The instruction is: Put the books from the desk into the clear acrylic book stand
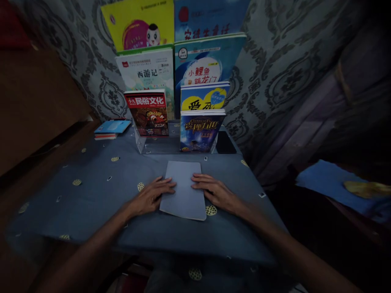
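A thin, pale notebook or booklet (pixel 183 199) with rounded corners and a plain face lies flat on the cloth-covered table in front of me. My left hand (pixel 152 195) rests at its left edge, fingers stretched over the surface. On the opposite edge my right hand (pixel 214 191) lies with its fingers extended across the cover. Neither hand is wrapped around it. Behind it, a clear stand (pixel 140 143) holds several upright books, among them a red-topped book (pixel 149 116) and a dark blue book (pixel 200 132).
A small stack of booklets (pixel 113 128) sits at the table's back left. A dark flat object (pixel 225 143) lies right of the stand. The patterned tablecloth (pixel 94 195) covers the table, and a patterned curtain or wall (pixel 259 61) rises behind. Blue fabric (pixel 326 183) is at the right.
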The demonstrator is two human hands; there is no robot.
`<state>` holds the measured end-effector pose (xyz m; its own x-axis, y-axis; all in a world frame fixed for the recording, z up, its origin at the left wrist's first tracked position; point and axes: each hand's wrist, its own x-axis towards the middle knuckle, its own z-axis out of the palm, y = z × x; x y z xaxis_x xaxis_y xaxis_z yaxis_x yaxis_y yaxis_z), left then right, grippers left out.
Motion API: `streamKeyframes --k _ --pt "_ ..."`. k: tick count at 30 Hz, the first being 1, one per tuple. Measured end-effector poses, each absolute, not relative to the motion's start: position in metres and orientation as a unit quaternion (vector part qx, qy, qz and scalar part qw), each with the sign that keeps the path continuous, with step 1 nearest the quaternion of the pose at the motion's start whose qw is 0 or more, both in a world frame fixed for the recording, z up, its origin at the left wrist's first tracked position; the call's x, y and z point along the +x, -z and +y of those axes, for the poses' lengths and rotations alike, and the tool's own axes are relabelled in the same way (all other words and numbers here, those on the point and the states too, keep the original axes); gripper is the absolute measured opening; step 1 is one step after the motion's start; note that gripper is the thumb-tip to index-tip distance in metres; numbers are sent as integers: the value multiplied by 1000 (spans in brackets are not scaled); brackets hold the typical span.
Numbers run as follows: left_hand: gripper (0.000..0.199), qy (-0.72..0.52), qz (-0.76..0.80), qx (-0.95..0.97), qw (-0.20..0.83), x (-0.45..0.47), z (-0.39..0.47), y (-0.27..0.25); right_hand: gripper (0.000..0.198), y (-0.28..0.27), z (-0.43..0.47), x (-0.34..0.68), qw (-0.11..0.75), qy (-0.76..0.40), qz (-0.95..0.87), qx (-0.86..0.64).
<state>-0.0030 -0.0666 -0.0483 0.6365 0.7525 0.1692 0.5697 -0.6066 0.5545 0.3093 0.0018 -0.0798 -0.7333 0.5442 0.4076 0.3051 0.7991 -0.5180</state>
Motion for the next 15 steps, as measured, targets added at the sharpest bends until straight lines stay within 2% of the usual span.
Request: streamKeyframes --k 5,8,10,15 --pt "36 -196 367 884 212 -5 -65 52 53 52 -6 303 177 -191 -928 -267" --pt "38 -198 372 885 197 -5 -65 53 56 41 -7 270 163 -215 -930 -248" --pt "42 -196 378 886 185 -4 -66 54 51 40 -3 241 145 -230 -933 -235" --pt "47 -196 368 893 171 -5 -65 56 50 55 20 200 155 -224 -921 -277"
